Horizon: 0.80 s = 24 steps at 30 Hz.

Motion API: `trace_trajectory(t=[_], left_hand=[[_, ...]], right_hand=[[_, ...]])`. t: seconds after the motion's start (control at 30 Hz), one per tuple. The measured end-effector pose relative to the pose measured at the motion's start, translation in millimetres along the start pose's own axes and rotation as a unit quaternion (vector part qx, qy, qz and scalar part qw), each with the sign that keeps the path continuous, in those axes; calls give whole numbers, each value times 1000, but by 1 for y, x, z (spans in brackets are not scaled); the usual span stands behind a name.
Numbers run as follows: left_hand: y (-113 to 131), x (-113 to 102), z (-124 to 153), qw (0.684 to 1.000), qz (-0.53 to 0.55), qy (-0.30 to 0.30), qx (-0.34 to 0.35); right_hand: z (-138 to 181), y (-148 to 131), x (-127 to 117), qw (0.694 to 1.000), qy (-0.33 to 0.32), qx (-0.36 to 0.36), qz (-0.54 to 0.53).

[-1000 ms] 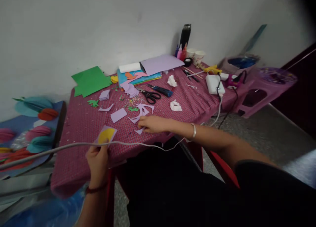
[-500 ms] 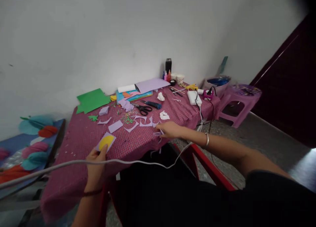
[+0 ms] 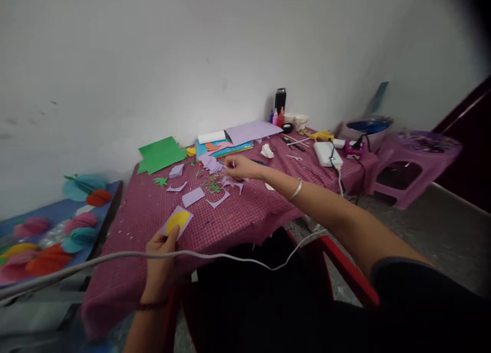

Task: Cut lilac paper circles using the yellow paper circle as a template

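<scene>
Near the front left of the table, my left hand point(image 3: 163, 245) pinches a small purple paper rectangle with a yellow paper circle point(image 3: 178, 221) on it, thumb on top. My right hand point(image 3: 240, 168) reaches over the middle of the table with fingers curled, among purple paper scraps point(image 3: 218, 199). It covers the spot where the black-handled scissors lay; what its fingers hold is hidden. Between the hands lie a loose purple rectangle point(image 3: 193, 197), a stack of purple pieces point(image 3: 176, 171) and some small green clippings point(image 3: 214, 188).
Green sheets point(image 3: 161, 156) and a large purple sheet point(image 3: 253, 132) lie along the wall. A white power bank point(image 3: 327, 154) sits at the right. A white cable point(image 3: 230, 259) crosses before my body. Paper decorations point(image 3: 49, 261) are at left, a pink stool point(image 3: 416, 161) at right.
My right hand has moved from the table's front edge up and left, to the scraps and scissors. My left hand still holds the paper piece. The view has turned slightly left.
</scene>
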<state>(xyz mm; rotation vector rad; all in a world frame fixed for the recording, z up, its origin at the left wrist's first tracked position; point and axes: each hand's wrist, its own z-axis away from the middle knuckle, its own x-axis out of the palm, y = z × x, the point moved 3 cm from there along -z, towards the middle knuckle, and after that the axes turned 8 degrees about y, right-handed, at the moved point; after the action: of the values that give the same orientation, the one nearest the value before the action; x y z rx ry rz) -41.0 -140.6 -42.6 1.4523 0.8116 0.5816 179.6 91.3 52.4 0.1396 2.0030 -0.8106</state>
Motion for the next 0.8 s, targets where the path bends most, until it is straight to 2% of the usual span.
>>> trace_trajectory(t=[0.1, 0.2, 0.3, 0.37, 0.43, 0.57, 0.8], left_hand=[[5, -3, -6, 999, -19, -34, 26], [20, 2, -19, 994, -55, -86, 47], [35, 20, -33, 982, -80, -152, 83], [39, 35, -41, 973, -88, -185, 103], [36, 49, -45, 968, -93, -206, 113], [22, 59, -46, 961, -95, -233, 113], [15, 41, -41, 956, -130, -233, 126]], right_hand=[[-36, -20, 16, 999, 48, -7, -7], [-36, -42, 38, 997, 45, -68, 3], [-16, -54, 57, 987, -46, -124, -93], [-3, -51, 64, 970, -113, -110, -183], [5, -42, 67, 957, -137, -88, -238], [8, -31, 80, 956, -95, -65, -268], [10, -45, 113, 963, -23, -62, -261]])
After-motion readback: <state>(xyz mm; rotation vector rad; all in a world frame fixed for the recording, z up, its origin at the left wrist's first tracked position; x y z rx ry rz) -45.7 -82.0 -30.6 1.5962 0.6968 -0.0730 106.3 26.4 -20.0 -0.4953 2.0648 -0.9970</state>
